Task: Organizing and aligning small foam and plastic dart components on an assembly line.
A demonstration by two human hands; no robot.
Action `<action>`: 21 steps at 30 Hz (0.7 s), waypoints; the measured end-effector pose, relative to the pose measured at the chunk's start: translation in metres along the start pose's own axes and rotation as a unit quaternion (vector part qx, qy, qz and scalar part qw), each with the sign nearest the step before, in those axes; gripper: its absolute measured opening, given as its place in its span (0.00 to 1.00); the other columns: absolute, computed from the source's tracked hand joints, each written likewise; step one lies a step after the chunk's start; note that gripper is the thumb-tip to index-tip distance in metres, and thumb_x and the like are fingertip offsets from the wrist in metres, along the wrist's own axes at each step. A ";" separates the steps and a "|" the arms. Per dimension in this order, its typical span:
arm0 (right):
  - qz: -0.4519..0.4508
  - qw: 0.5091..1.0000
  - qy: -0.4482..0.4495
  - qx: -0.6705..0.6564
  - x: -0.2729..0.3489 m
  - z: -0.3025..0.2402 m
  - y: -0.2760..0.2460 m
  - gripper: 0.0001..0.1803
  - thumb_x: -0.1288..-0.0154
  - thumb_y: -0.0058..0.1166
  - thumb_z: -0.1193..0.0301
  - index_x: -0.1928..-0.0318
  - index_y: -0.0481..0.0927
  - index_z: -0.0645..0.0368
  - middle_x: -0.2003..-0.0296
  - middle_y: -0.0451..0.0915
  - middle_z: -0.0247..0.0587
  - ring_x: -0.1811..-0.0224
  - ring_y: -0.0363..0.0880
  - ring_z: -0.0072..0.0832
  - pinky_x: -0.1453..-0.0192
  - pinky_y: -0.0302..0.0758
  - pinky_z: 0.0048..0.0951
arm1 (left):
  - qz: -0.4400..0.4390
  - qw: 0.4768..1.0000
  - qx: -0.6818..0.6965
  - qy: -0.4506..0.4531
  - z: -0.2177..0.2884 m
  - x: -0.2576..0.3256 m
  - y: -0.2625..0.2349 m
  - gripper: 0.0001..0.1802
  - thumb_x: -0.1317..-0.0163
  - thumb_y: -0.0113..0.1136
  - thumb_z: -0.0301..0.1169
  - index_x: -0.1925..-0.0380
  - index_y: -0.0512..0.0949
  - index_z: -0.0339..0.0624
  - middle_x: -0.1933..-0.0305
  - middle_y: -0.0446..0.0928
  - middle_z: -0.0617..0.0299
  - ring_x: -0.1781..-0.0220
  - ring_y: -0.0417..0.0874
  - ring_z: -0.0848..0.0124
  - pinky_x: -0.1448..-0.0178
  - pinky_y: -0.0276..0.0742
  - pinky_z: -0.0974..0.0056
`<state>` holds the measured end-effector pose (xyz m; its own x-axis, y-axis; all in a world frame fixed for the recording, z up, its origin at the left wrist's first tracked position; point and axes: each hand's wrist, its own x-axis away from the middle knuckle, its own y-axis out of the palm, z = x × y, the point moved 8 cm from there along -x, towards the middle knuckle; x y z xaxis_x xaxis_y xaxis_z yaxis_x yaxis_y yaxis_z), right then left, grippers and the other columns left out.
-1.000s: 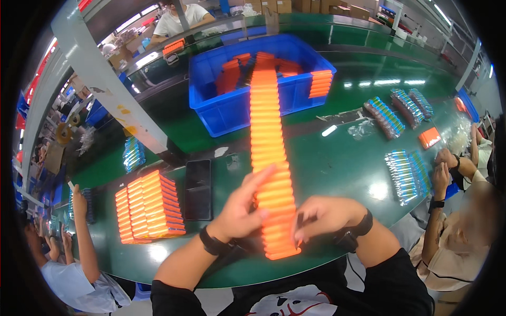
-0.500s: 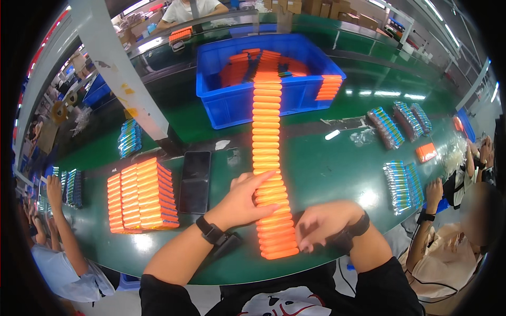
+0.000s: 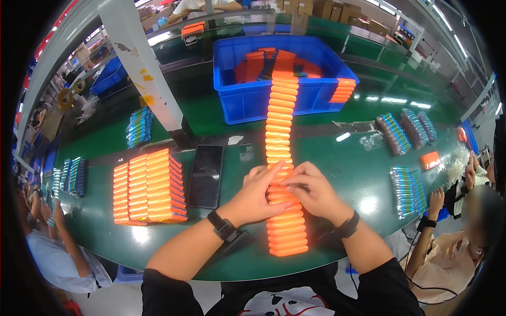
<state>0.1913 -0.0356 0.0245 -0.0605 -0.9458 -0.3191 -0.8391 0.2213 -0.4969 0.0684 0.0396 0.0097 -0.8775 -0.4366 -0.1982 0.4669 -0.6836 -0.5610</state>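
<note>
A long strip of orange cylinders, laid side by side, runs from the blue bin down over its front wall and across the green table toward me. My left hand grips the strip from its left side, the thumb and fingers reaching over it. From the other side, my right hand pinches the strip near its middle with bent fingers. The strip's near end lies on the table between my forearms.
Stacked orange strips stand at left, beside a black phone-like slab. More orange strips lie in the bin. Blue-and-silver bundles sit at right. A grey post rises at left. Co-workers sit on both sides.
My right hand has moved up and inward from beside the strip's near end to its middle, where its fingers now pinch. The left hand stays on the strip. The whole view has shifted slightly.
</note>
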 end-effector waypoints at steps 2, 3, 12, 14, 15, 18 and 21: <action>0.007 1.000 0.009 0.016 0.002 0.006 -0.010 0.11 0.36 0.63 0.78 0.53 0.87 0.55 0.58 0.74 0.40 0.51 0.73 0.36 0.46 0.73 0.32 | -0.010 1.000 -0.011 -0.024 -0.001 0.001 0.000 0.54 0.48 0.75 0.41 0.23 0.58 0.44 0.32 0.71 0.51 0.29 0.64 0.52 0.24 0.55 0.49; 0.014 0.999 0.018 0.025 0.003 0.003 -0.018 0.09 0.33 0.61 0.77 0.54 0.87 0.56 0.58 0.74 0.40 0.52 0.75 0.34 0.48 0.74 0.31 | -0.010 1.000 -0.012 -0.025 -0.002 0.000 0.000 0.54 0.48 0.75 0.41 0.23 0.58 0.44 0.32 0.71 0.51 0.29 0.64 0.52 0.24 0.55 0.49; 0.015 0.984 0.004 -0.175 0.011 -0.013 -0.032 0.08 0.26 0.56 0.73 0.55 0.86 0.61 0.56 0.82 0.38 0.48 0.78 0.25 0.44 0.76 0.30 | -0.025 0.994 0.017 0.106 0.035 0.007 -0.003 0.51 0.44 0.70 0.39 0.23 0.57 0.38 0.24 0.65 0.50 0.24 0.59 0.52 0.20 0.46 0.48; -0.062 0.962 0.067 -0.258 0.017 -0.015 -0.018 0.08 0.25 0.54 0.73 0.55 0.85 0.61 0.60 0.85 0.38 0.53 0.79 0.25 0.44 0.76 0.29 | -0.051 0.991 0.018 0.125 0.052 0.014 0.003 0.51 0.44 0.69 0.40 0.23 0.57 0.37 0.23 0.62 0.49 0.23 0.58 0.51 0.20 0.47 0.48; -0.099 0.915 0.144 -0.364 0.023 -0.015 -0.008 0.08 0.25 0.56 0.72 0.56 0.86 0.62 0.62 0.87 0.36 0.61 0.80 0.22 0.51 0.77 0.25 | -0.053 0.991 0.015 0.123 0.052 0.013 0.002 0.51 0.44 0.69 0.40 0.23 0.57 0.37 0.23 0.62 0.49 0.23 0.58 0.51 0.20 0.47 0.48; -0.382 0.853 0.200 -0.293 0.046 -0.032 0.007 0.10 0.25 0.58 0.69 0.57 0.86 0.62 0.64 0.87 0.35 0.67 0.79 0.19 0.61 0.76 0.23 | -0.036 0.990 0.060 0.125 0.048 0.007 -0.006 0.48 0.42 0.71 0.39 0.22 0.59 0.46 0.28 0.66 0.52 0.26 0.60 0.53 0.22 0.50 0.51; -0.442 0.828 0.151 -0.309 0.061 -0.036 0.021 0.12 0.26 0.59 0.65 0.58 0.86 0.63 0.65 0.87 0.34 0.71 0.78 0.19 0.67 0.75 0.22 | -0.048 0.970 0.232 0.059 0.034 -0.009 -0.009 0.44 0.39 0.68 0.30 0.23 0.61 0.46 0.31 0.62 0.53 0.30 0.66 0.64 0.27 0.64 0.62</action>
<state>0.1503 -0.0973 0.0232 0.6719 -0.7100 0.2111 -0.7380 -0.6658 0.1096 0.0757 0.0303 0.0439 -0.9128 -0.3078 -0.2684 0.3581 -0.9192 -0.1638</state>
